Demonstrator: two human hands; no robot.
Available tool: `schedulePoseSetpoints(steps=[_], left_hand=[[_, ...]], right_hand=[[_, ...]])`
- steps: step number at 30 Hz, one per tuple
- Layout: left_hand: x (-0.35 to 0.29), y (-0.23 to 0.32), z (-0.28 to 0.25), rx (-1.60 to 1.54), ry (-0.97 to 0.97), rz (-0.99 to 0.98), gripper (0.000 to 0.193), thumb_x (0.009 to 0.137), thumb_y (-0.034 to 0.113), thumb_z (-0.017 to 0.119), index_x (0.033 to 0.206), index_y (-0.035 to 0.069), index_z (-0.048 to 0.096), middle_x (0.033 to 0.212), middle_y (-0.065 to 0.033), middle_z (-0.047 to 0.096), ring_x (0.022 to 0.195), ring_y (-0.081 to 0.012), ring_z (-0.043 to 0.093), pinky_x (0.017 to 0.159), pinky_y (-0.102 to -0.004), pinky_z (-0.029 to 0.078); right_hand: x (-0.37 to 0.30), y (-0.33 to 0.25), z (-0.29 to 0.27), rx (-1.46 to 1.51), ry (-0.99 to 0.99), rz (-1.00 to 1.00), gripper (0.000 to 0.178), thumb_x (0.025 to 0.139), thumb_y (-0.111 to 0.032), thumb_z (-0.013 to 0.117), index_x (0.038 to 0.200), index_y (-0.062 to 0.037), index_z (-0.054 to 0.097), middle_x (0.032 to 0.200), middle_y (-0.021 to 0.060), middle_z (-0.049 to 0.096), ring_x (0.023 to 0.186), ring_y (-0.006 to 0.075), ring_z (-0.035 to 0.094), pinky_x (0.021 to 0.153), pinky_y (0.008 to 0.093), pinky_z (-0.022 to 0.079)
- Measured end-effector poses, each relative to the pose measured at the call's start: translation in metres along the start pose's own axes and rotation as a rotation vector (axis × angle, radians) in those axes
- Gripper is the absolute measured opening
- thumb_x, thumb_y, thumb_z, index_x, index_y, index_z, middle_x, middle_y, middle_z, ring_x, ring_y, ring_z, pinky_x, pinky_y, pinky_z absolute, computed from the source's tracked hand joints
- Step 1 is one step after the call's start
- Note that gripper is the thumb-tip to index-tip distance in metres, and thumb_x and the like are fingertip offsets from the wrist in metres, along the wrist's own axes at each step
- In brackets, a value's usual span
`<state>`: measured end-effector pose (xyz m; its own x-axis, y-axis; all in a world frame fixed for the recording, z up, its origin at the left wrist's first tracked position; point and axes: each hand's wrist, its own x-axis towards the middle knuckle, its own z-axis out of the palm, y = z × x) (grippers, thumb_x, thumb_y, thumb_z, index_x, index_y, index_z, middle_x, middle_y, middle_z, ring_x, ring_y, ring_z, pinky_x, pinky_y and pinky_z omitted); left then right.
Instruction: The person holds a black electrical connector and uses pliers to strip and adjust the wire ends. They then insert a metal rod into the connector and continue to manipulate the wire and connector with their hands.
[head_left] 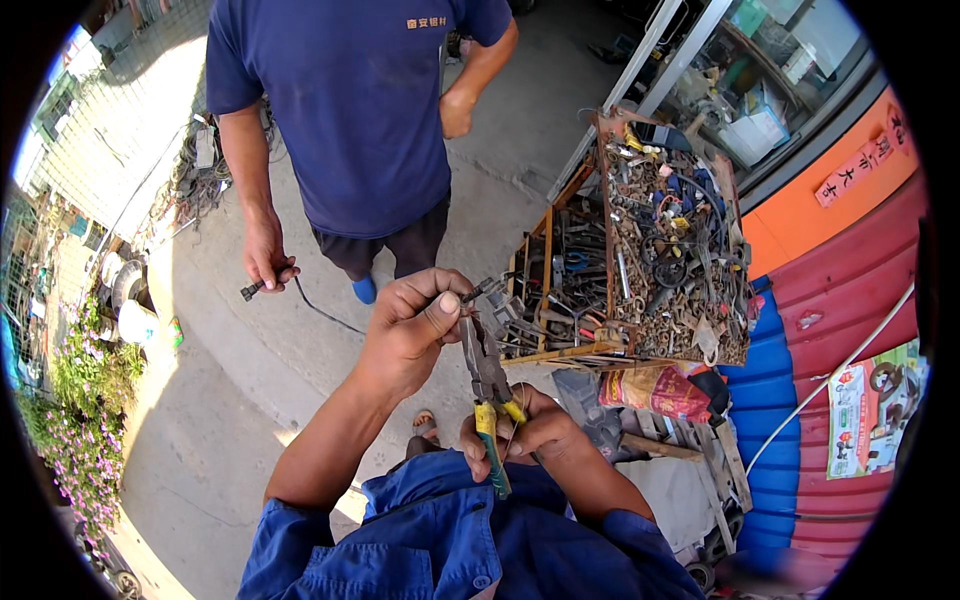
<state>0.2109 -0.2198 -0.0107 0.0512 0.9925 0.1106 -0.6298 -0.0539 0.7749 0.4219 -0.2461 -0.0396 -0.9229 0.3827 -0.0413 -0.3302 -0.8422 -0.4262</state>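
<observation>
Raised in front of my chest, my left hand (412,325) is closed, thumb against fingers, pinching a thin dark piece like a cable end (478,290). Its exact kind is hard to make out. My right hand (530,428) wraps round the yellow and green handles of a pair of pliers (486,375). The metal jaws point up and reach the left thumb and fingertips, close under the dark piece. Whether they grip it is unclear. Thin wire strands seem to show near the jaws.
Opposite me stands a person in a dark blue shirt (340,110), whose hand (268,255) holds a black cable (325,312) with a connector. At right stands a rusty rack (548,280) heaped with tools and hardware. Flowers (85,440) grow at far left.
</observation>
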Motion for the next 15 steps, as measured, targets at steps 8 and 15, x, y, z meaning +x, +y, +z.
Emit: schedulePoseSetpoints(steps=[8,15], left_hand=[[0.0,-0.003,0.0,0.017,-0.002,0.005,0.025,0.096,0.017,0.067,0.103,-0.006,0.063,0.074,-0.0017,0.056,0.066,-0.0076,0.045,0.061,-0.0242,0.036],[0.0,-0.008,0.008,0.131,0.044,0.064,0.021,0.097,0.014,0.066,0.101,-0.006,0.063,0.072,-0.0001,0.054,0.065,-0.0067,0.044,0.059,-0.0233,0.035]], right_hand=[[-0.02,-0.028,0.018,-1.611,0.505,-0.259,0.033,0.076,0.006,0.06,0.108,0.0081,0.057,0.116,0.0245,0.06,0.108,0.0465,0.062,0.093,0.0469,0.05],[-0.021,-0.022,0.036,-2.006,0.686,-0.417,0.041,0.073,0.004,0.069,0.111,0.0107,0.054,0.124,0.0254,0.053,0.109,0.0464,0.057,0.092,0.0462,0.049]])
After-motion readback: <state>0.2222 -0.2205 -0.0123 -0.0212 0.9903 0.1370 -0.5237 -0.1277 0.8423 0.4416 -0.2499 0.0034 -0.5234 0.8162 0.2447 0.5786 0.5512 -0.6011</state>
